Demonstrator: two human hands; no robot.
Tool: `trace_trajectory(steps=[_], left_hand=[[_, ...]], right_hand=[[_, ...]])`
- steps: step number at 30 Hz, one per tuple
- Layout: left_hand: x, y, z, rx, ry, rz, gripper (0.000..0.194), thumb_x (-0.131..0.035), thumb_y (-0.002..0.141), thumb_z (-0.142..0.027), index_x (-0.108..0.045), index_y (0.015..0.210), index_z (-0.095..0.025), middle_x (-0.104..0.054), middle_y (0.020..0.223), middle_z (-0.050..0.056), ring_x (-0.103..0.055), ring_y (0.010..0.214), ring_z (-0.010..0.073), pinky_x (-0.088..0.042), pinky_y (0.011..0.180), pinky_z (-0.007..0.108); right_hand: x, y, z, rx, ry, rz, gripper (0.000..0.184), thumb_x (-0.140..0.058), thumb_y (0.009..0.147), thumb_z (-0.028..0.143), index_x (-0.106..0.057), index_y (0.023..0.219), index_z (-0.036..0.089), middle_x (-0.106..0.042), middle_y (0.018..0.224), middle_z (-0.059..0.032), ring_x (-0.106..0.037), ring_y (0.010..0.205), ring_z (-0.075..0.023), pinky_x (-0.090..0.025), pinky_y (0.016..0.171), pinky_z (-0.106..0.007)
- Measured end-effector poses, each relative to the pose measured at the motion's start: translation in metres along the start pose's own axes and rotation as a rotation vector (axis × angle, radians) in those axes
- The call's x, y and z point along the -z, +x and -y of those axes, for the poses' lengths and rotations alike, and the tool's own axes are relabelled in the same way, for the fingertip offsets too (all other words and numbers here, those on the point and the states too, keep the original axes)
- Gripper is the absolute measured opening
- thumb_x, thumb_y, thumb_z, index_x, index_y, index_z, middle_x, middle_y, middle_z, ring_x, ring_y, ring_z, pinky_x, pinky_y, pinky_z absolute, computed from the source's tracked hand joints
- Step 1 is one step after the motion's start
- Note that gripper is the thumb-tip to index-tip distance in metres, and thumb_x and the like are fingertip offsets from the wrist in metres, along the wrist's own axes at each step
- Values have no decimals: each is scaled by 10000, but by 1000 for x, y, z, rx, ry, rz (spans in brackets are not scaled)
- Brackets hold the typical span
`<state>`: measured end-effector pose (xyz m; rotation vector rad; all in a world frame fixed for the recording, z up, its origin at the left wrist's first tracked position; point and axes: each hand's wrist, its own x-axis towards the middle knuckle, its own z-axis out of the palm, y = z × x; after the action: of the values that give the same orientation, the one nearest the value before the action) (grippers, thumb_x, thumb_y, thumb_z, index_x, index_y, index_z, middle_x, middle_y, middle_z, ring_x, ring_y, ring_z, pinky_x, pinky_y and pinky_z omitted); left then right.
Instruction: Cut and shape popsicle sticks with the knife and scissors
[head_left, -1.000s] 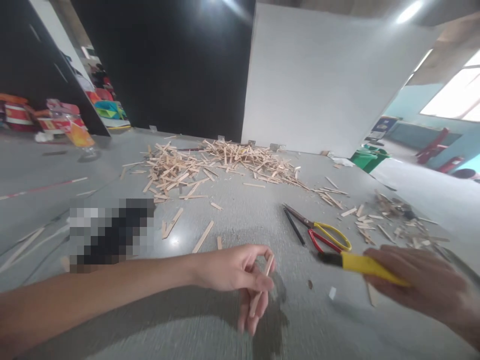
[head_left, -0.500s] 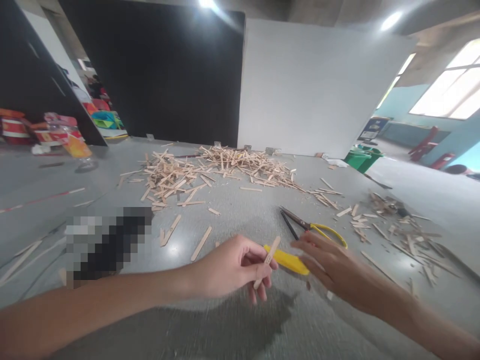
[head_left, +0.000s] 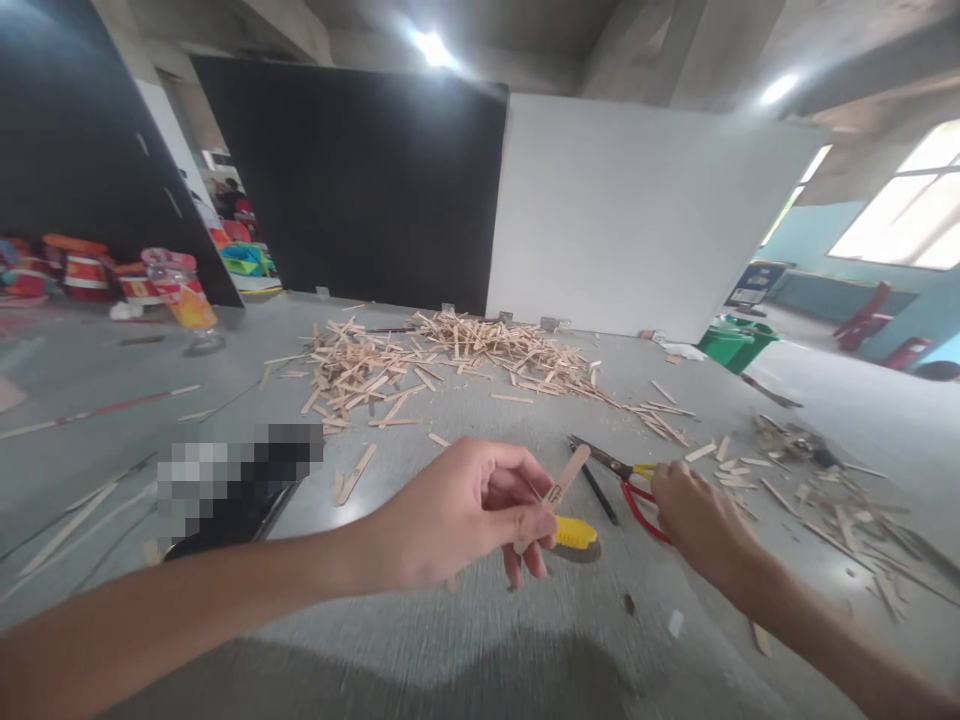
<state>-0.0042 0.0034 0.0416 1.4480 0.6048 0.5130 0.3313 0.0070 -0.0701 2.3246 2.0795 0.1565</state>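
Observation:
Pinched between the thumb and fingers of my left hand (head_left: 487, 510) is a wooden craft stick (head_left: 574, 470) with a dark mark on its middle, tilted up to the right. Beyond those fingers lies a yellow object with a ridged edge (head_left: 576, 533), partly hidden. My right hand (head_left: 697, 515) is closed on the yellow handle loop of a pair of scissors (head_left: 626, 468). The red loop shows beside the hand, and the dark blades point away to the left. A thin black pen-like stick (head_left: 600, 493) lies on the table between the scissors and the yellow object.
Heaps of craft sticks (head_left: 360, 365) spread along the back of the grey table (head_left: 420, 650). More sticks and scraps (head_left: 832, 490) lie at right. A black phone-like object (head_left: 292, 465), partly pixelated, is at left. Black and white panels (head_left: 637, 210) stand behind; a bottle (head_left: 184, 300) stands far left.
My right hand has moved right, from over the yellow object and scissors onto the scissors' handle. My left hand keeps the craft stick. The view has tilted up slightly.

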Motion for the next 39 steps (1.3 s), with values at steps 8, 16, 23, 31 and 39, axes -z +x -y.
trace_trajectory(steps=[8, 16, 23, 31, 39], left_hand=[[0, 0, 1, 66, 14, -3, 266, -822, 850, -330, -633, 888, -146, -713, 783, 30, -699, 667, 155, -560, 563, 240], [0, 1, 28, -488, 925, -154, 160, -581, 1032, -162, -734, 986, -152, -721, 880, 59, -667, 780, 175, -497, 725, 299], [-3, -2, 32, -699, 1102, -67, 176, -538, 1054, -143, -708, 1093, -126, -726, 942, 82, -675, 848, 192, -507, 758, 290], [-7, 1, 16, -417, 812, -76, 129, -640, 1024, -212, -759, 989, -177, -776, 888, 6, -719, 768, 133, -511, 715, 226], [-5, 1, 22, -524, 965, 26, 150, -555, 1065, -183, -699, 1030, -162, -775, 939, 42, -725, 827, 173, -508, 777, 263]], right_hand=[[40, 3, 19, -24, 596, 67, 256, -661, 1004, 360, -622, 833, 173, -619, 720, 32, -606, 618, -151, -533, 620, -306], [75, -64, 81, 234, 1388, 311, 500, -352, 1057, 649, -573, 913, 224, -504, 600, 60, -457, 471, -128, -418, 474, -269], [72, -88, 89, 167, 1568, 345, 346, -595, 1022, 546, -605, 923, 215, -551, 561, 61, -450, 435, -94, -334, 440, -231], [98, -89, 93, 79, 1397, 261, 324, -684, 951, 512, -605, 842, 217, -519, 522, 63, -479, 442, -109, -363, 415, -214], [95, -89, 96, 49, 1415, 320, 321, -705, 923, 498, -600, 799, 222, -522, 513, 63, -478, 420, -101, -362, 387, -197]])
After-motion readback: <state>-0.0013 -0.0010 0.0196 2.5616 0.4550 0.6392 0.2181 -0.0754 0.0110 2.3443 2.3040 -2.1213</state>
